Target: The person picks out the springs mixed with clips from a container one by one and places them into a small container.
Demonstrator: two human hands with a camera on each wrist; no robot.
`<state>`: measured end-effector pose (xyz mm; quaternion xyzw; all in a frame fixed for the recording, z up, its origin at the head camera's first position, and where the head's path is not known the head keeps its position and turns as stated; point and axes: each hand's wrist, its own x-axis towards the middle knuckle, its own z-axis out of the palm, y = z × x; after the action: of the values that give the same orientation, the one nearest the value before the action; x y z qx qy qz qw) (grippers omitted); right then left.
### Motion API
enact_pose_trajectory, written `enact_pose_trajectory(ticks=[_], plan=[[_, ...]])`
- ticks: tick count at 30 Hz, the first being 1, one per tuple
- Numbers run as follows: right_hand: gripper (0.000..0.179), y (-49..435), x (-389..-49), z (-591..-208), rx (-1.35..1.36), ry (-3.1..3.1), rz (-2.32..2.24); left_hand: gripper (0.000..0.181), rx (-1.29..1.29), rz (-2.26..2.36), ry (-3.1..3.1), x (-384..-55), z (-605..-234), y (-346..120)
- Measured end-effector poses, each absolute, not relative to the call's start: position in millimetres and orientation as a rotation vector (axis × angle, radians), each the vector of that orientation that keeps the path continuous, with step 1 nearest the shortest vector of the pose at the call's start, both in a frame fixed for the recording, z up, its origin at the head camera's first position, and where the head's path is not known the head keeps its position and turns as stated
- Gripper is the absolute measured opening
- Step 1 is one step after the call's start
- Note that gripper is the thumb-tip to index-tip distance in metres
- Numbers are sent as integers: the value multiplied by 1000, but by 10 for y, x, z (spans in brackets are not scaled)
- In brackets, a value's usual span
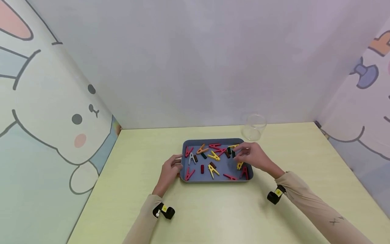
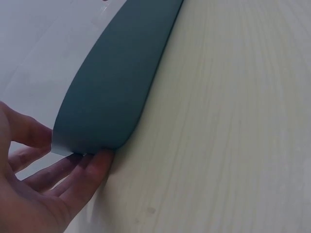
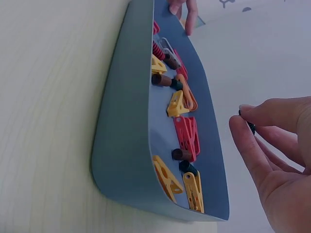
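Note:
A blue-grey tray on the table holds red, yellow, orange and pale clothespins, such as a yellow clothespin, among small ribbed cylinders like a brown cylinder. At the tray's left end, my left hand grips the wall, with fingers over the rim and the thumb against the outside. Above the tray's right part, my right hand pinches a small dark green cylinder between thumb and index finger. Fingertips cover most of that piece in the right wrist view. Below it lie another dark green cylinder and yellow clothespins.
Behind the tray's right corner stands a clear cup near the table's back edge. A plain pale wall rises behind the table, and walls with cartoon pictures close off both sides.

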<state>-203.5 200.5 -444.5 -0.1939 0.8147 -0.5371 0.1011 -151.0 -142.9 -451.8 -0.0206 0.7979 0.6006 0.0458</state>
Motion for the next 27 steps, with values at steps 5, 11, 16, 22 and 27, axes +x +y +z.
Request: enact_pose_trajectory(ticks=[5, 11, 16, 22, 27], plan=[[30, 2059, -2056, -4413, -559, 2338, -1643, 44, -61, 1841, 2424, -1509, -4517, -1436], [30, 2100, -2087, -4394, -559, 2317, -1659, 44, -71, 1837, 2417, -1515, -4526, -1442], [31, 2137, -2112, -4366, -529, 2346, -1656, 43, -84, 1834, 2422, -1516, -4525, -1437], [30, 2204, -2141, -4325, -506, 2382, -1650, 44, -80, 1843, 2417, -1511, -4525, -1443], [32, 2243, -2172, -4283, -454, 2433, -1628, 44, -49, 1848, 2427, -1509, -4542, -1445]])
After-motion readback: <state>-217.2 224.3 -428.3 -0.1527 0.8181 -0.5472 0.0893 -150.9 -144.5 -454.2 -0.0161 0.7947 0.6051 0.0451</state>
